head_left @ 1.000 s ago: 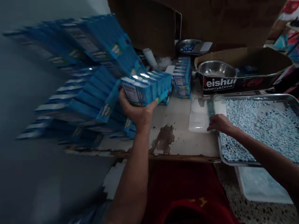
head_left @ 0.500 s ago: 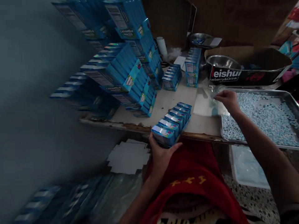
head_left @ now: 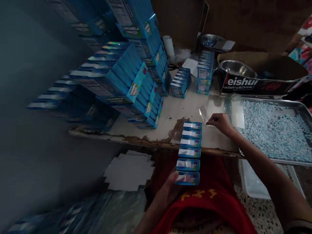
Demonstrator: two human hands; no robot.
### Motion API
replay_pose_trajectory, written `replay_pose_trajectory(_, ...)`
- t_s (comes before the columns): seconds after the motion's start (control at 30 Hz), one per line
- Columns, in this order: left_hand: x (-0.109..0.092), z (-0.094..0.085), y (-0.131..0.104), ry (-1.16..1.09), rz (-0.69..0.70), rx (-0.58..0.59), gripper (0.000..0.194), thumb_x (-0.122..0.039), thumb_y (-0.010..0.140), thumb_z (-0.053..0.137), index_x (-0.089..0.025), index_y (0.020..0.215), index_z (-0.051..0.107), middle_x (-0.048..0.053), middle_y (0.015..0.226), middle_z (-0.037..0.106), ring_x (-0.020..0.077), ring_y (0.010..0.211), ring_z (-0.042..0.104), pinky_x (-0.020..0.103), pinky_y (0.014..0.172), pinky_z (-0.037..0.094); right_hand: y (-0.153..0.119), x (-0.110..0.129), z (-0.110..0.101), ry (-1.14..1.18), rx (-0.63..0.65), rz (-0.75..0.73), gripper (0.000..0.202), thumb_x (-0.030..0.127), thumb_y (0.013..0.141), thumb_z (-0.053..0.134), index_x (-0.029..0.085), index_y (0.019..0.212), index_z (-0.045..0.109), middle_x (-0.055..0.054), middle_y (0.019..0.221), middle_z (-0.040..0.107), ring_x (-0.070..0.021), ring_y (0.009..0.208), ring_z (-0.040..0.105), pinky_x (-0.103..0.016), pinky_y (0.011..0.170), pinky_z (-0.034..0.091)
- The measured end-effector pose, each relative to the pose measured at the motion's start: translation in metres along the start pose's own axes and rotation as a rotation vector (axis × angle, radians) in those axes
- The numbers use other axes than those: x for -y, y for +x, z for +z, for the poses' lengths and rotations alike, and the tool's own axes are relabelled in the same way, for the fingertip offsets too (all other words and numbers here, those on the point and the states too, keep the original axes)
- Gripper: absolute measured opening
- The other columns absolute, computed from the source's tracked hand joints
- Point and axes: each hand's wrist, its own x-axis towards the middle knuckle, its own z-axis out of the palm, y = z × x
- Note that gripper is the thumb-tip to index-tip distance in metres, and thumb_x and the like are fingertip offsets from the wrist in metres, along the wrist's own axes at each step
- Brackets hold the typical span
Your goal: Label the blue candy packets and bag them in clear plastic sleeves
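A row of several small blue candy boxes (head_left: 190, 152) in a shallow tray rests in my left hand (head_left: 168, 187), whose fingers close around the near end. The far end reaches over the table edge. Above the table, my right hand (head_left: 220, 125) has its fingertips pinched together on a thin clear plastic bag (head_left: 202, 113), which is hard to see. Just behind that hand lies a stack of clear bags (head_left: 237, 113), beside a metal tray (head_left: 275, 159) of small pale-blue and white candies (head_left: 275, 133).
Tall stacks of blue candy cartons (head_left: 136, 86) fill the left side. Smaller carton stacks (head_left: 204, 73) stand farther back, near a white roll (head_left: 168, 47). A black-printed cardboard box (head_left: 263, 86) holds a metal bowl (head_left: 237, 69). Flat white card sheets (head_left: 129, 170) lie below the table.
My left hand has drawn the row of boxes closer to my body and turned it to point straight ahead. My right hand has moved left and nearer, with clear film trailing from the fingertips.
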Motion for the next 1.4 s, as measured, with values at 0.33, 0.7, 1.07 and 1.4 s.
replay_pose_trajectory(0.33, -0.034, -0.026, 0.010, 0.306, -0.080, 0.330, 0.095, -0.060, 0.058, 0.099, -0.026, 0.142, 0.073, 0.016, 0.146, 0.071, 0.0465, 0.144, 0.060, 0.056, 0.121, 0.048, 0.015, 0.060, 0.000, -0.448, 0.003, -0.347, 0.021, 0.019, 0.100, 0.058, 0.020, 0.084, 0.071, -0.005, 0.082, 0.080, -0.0165, 0.072, 0.063, -0.033, 0.064, 0.021)
replay_pose_trajectory(0.7, -0.191, 0.071, 0.105, 1.628, 1.283, -0.030, 0.032, -0.046, 0.094, 0.077, -0.026, 0.119, 0.083, 0.013, 0.127, 0.078, 0.0359, 0.130, 0.064, 0.054, 0.119, 0.047, 0.052, 0.085, 0.022, -0.618, 0.306, -0.469, 0.032, 0.007, 0.098, 0.048, 0.020, 0.114, 0.074, -0.008, 0.092, 0.081, -0.0185, 0.073, 0.061, -0.035, 0.063, 0.020)
replay_pose_trajectory(1.07, -0.197, 0.082, 0.175, 2.060, 1.447, 0.063, 0.029, -0.023, 0.107, 0.055, -0.021, 0.098, 0.082, 0.010, 0.091, 0.068, 0.0248, 0.094, 0.062, 0.035, 0.077, 0.045, 0.037, 0.059, 0.023, -0.585, 0.306, -0.384, 0.033, 0.039, 0.116, 0.050, 0.017, 0.111, 0.074, -0.011, 0.105, 0.081, -0.0212, 0.088, 0.069, -0.035, 0.065, 0.021)
replay_pose_trajectory(1.4, -0.151, 0.040, 0.158, 1.934, 1.410, 0.027, 0.031, -0.027, 0.108, 0.053, -0.026, 0.114, 0.083, 0.008, 0.083, 0.071, 0.0190, 0.079, 0.065, 0.029, 0.068, 0.045, -0.019, 0.044, 0.020, -0.591, 0.386, -0.223, 0.024, 0.017, 0.108, 0.050, 0.019, 0.108, 0.074, -0.011, 0.103, 0.081, -0.0211, 0.088, 0.070, -0.035, 0.062, 0.021)
